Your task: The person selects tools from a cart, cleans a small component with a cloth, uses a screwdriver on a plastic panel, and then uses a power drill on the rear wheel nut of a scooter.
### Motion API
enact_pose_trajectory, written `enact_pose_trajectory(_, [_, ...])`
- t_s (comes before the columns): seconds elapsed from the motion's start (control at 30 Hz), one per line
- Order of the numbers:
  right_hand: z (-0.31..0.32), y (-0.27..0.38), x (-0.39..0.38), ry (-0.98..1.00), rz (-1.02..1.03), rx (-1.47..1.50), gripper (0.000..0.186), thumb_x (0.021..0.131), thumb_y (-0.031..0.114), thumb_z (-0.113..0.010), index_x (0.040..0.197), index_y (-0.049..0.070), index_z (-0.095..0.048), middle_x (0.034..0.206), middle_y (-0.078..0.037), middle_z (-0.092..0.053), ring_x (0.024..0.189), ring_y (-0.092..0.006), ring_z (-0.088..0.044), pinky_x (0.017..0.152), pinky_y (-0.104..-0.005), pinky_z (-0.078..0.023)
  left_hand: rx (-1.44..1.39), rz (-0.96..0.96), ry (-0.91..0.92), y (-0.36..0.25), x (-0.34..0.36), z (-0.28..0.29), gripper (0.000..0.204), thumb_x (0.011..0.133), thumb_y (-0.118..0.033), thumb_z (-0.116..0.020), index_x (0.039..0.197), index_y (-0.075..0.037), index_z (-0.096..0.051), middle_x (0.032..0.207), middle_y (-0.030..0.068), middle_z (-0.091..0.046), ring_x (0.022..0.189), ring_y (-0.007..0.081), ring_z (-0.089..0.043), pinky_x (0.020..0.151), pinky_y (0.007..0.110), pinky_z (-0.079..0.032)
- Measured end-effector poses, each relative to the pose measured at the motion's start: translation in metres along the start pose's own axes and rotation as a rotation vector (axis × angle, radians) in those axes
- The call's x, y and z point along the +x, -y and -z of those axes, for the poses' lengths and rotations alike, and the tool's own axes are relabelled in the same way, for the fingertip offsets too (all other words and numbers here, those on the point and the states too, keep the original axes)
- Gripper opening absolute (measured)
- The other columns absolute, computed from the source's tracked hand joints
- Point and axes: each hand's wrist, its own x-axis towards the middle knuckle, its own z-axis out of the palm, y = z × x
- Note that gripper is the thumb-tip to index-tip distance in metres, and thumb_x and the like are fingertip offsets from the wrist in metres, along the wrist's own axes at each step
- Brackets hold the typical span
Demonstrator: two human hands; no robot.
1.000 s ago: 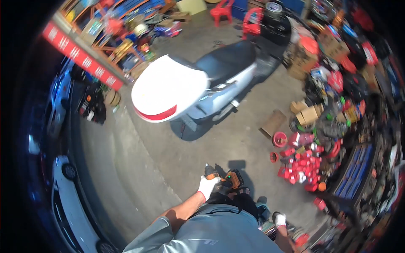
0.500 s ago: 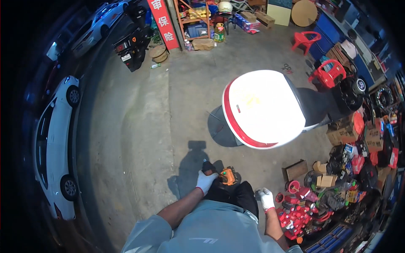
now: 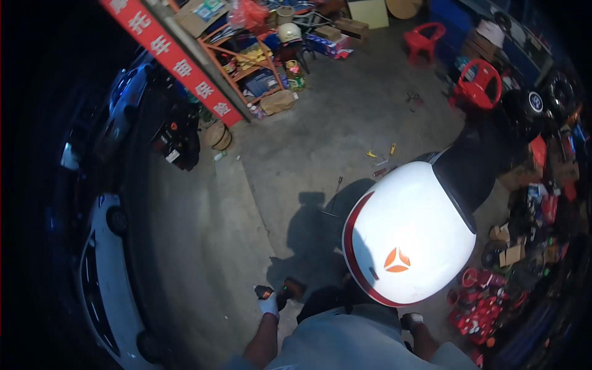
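My left hand [image 3: 269, 306], in a white glove, grips a dark cordless power tool [image 3: 264, 292] low over the concrete floor. An orange-and-black battery block sits at the tool's lower end, dim in shadow. My right hand [image 3: 412, 319], also gloved, hangs by my right side, close to the rear of the scooter; its fingers are too dark and small to make out. Just ahead of me stands the scooter with a large white rear box [image 3: 410, 231], which has a red band and an orange emblem on top. Its black seat [image 3: 468, 160] stretches away to the far right.
A T-handle wrench [image 3: 335, 198] and yellow-handled tools [image 3: 371, 154] lie on the floor past the box's left. Red plastic chairs [image 3: 480, 83] stand at the far right. Red parts [image 3: 478, 311] and cartons crowd the right side. A white car [image 3: 108, 271] is parked at left.
I have come closer to the scooter, and its white box now fills the space right in front of me. My left hand, still holding the power tool, has swung out to the left.
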Motion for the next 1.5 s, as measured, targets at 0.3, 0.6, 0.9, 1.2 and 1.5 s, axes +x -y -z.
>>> enact_pose_trajectory(0.3, [-0.093, 0.156, -0.038, -0.062, -0.106, -0.195, 0.03, 0.091, 0.028, -0.058, 0.11, 0.007, -0.068, 0.1, -0.019, -0.069, 0.09, -0.0309, -0.067, 0.076, -0.043, -0.053, 0.628, 0.157, -0.263, -0.096, 0.142, 0.014, 0.081, 0.057, -0.017, -0.084, 0.123, 0.008, -0.044, 0.107, 0.0225, -0.063, 0.093, 0.0317, -0.068, 0.081, 0.042, -0.056])
enact_pose_trajectory(0.6, [-0.183, 0.349, 0.003, -0.04, 0.093, -0.622, 0.032, 0.089, 0.031, -0.056, 0.105, 0.009, -0.072, 0.106, -0.019, -0.071, 0.097, -0.0353, -0.069, 0.084, -0.0432, -0.054, 0.501, 0.004, 0.138, -0.216, 0.355, -0.1, 0.067, 0.061, -0.013, -0.084, 0.113, 0.008, -0.049, 0.101, 0.0144, -0.062, 0.084, 0.025, -0.064, 0.076, 0.041, -0.056])
enact_pose_trajectory(0.9, [-0.131, 0.514, 0.074, -0.304, -0.028, 0.652, 0.033, 0.086, 0.024, -0.06, 0.107, 0.003, -0.073, 0.097, -0.012, -0.075, 0.084, -0.0244, -0.07, 0.072, -0.0382, -0.054, 0.67, -0.4, 0.486, -0.397, 0.435, -0.306, 0.065, 0.067, -0.008, -0.084, 0.119, 0.003, -0.045, 0.108, 0.0139, -0.059, 0.095, 0.0224, -0.061, 0.085, 0.036, -0.053])
enact_pose_trajectory(1.2, [-0.031, 0.499, 0.236, -0.336, 0.07, -0.534, 0.025, 0.086, 0.018, -0.058, 0.101, 0.006, -0.074, 0.091, -0.015, -0.073, 0.088, -0.0283, -0.071, 0.081, -0.0385, -0.053, 0.721, -0.322, 0.759, -0.473, 0.361, -0.529, 0.048, 0.068, -0.001, -0.076, 0.107, 0.001, -0.048, 0.092, 0.0091, -0.057, 0.076, 0.0178, -0.061, 0.07, 0.036, -0.056])
enact_pose_trajectory(1.5, [0.141, 0.737, 0.21, -0.261, -0.079, 1.1, 0.024, 0.093, 0.017, -0.051, 0.106, 0.005, -0.068, 0.071, -0.006, -0.066, 0.053, -0.0146, -0.058, 0.047, -0.0302, -0.044, 0.994, -0.492, 0.741, -0.543, 0.33, -0.693, 0.06, 0.07, -0.002, -0.077, 0.12, 0.002, -0.045, 0.108, 0.013, -0.057, 0.09, 0.02, -0.06, 0.08, 0.034, -0.053])
